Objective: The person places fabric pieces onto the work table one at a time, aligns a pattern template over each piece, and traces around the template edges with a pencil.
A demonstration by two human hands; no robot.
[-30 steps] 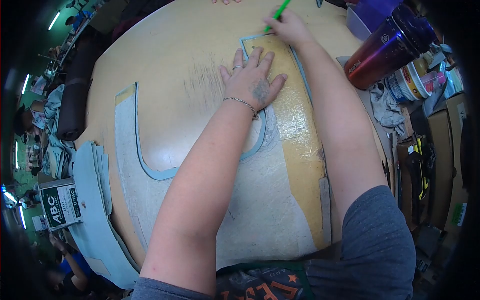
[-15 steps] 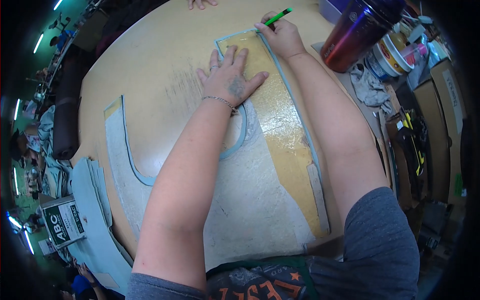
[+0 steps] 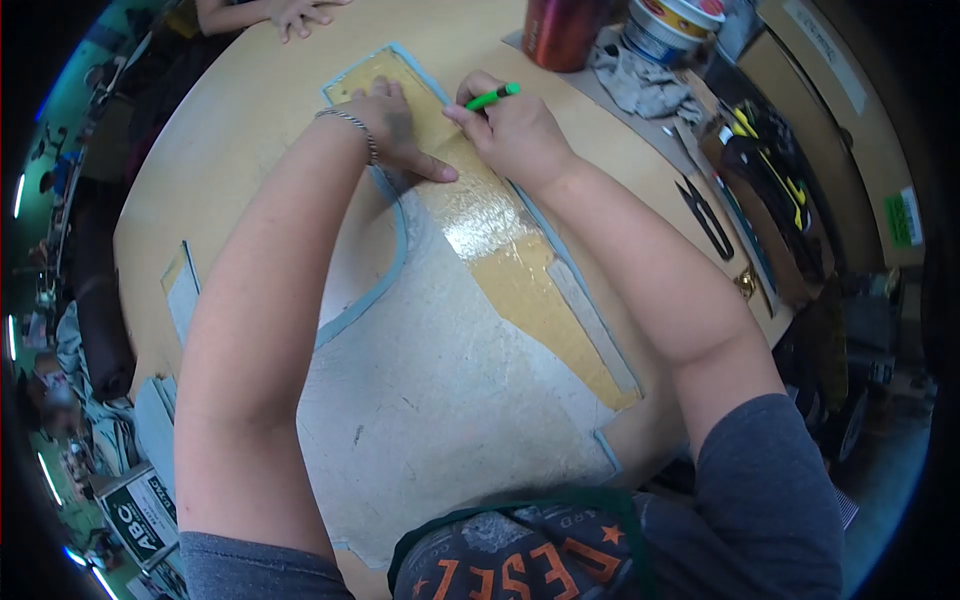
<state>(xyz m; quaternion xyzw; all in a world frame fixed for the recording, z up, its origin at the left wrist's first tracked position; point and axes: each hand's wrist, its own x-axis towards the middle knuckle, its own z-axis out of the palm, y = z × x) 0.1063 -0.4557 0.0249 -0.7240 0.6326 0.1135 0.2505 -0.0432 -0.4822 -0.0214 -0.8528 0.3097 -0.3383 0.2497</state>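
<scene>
A grey and yellow pattern sheet (image 3: 440,370) lies on the round table, with light-blue material (image 3: 398,245) showing along its edges. My left hand (image 3: 390,125) rests on the sheet's yellow upper strip, thumb spread away from the fingers. My right hand (image 3: 510,130) is closed around a green pen (image 3: 493,97), at the strip's right edge. The pen's tip is hidden by my fingers.
Another person's hand (image 3: 298,14) rests at the table's far edge. At the back right stand a red tumbler (image 3: 563,35) and a white tub (image 3: 665,30) beside a grey rag (image 3: 645,82). Black scissors (image 3: 706,218) lie right of my right arm. An ABC can (image 3: 140,515) stands lower left.
The view has shifted and turned rightward. My right hand with the pen has moved from the sheet's top corner down along its right edge. My left hand stays on the strip.
</scene>
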